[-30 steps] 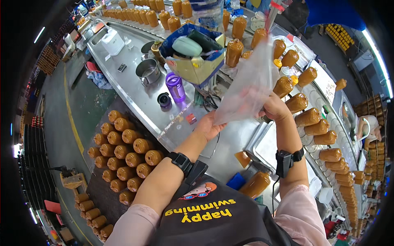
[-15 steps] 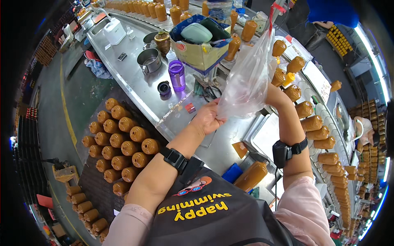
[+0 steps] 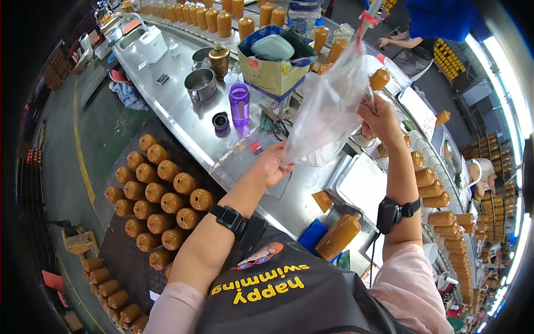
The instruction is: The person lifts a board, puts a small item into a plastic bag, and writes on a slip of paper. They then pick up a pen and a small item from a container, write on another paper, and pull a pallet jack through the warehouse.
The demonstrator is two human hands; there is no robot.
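A clear plastic bag point(image 3: 325, 108) hangs from a red tie point(image 3: 364, 23) at the top and spreads down between my hands. With closed fingers, my left hand point(image 3: 271, 165) pinches its lower left corner. My right hand point(image 3: 382, 116) grips the bag's right side higher up, thumb and fingers closed on the film. Whatever the bag holds is too blurred to make out. Just left of it, pliers point(image 3: 280, 128) lie on the metal table. Nearer my body, a glossy brown bottle-shaped piece point(image 3: 339, 236) lies on its side beside a blue block point(image 3: 312, 235).
A cardboard box point(image 3: 272, 75), a purple bottle point(image 3: 239, 104) and a metal pot point(image 3: 201, 85) stand on the steel table point(image 3: 183, 119). Rows of brown pieces point(image 3: 161, 195) fill a dark board at left. More line a conveyor point(image 3: 428, 181) at right. Another person point(image 3: 414, 53) works beyond.
My right hand has come out from behind the bag and now grips its right side. The bag is stretched more slantwise. My left hand keeps its pinch, slightly further left.
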